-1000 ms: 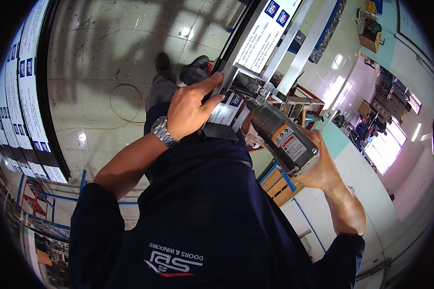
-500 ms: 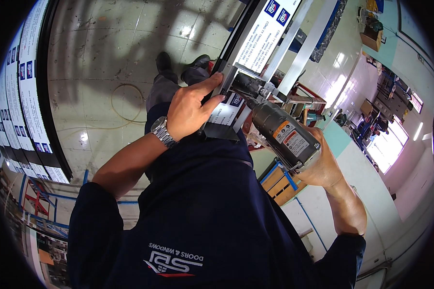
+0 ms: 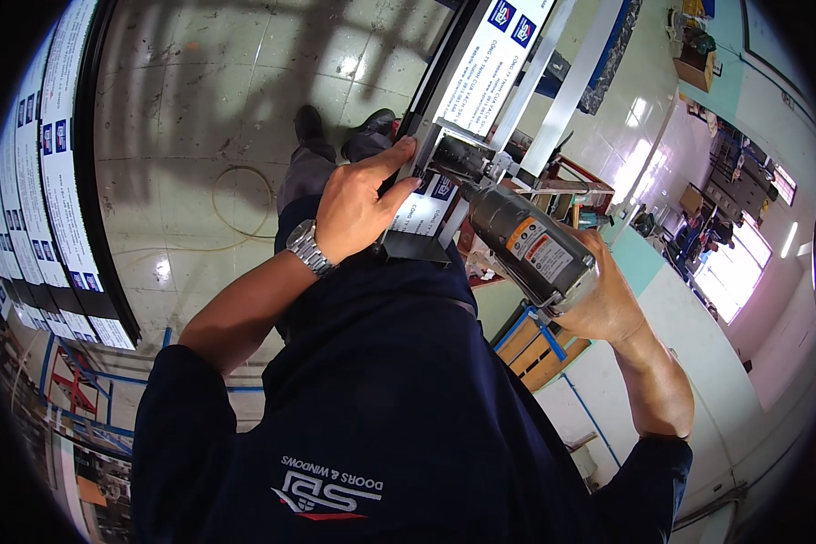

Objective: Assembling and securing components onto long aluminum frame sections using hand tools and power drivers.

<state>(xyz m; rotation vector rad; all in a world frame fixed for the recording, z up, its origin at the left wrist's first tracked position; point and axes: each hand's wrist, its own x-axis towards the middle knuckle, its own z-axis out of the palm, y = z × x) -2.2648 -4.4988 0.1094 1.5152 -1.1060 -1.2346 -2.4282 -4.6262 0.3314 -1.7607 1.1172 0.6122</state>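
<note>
a tall stack of long, black-edged panels in white printed film [image 3: 59, 181] lies well left of the long, dark metal profile faced with white printed film [image 3: 494, 63], whose near end is by the person's waist. right of that end is a dark grey, cylindrical power tool with an orange-and-white label [image 3: 521, 231], nose toward the profile; contact cannot be told. the right hand [image 3: 603, 295] has its fingers wrapped around the tool. at the profile's left edge, the left hand [image 3: 363, 204] rests thumb and forefinger apart; its other fingers are hidden, so i cannot tell their grip. left of the profile's end, a silver metal-link wristwatch [image 3: 308, 249] circles the left wrist.
</note>
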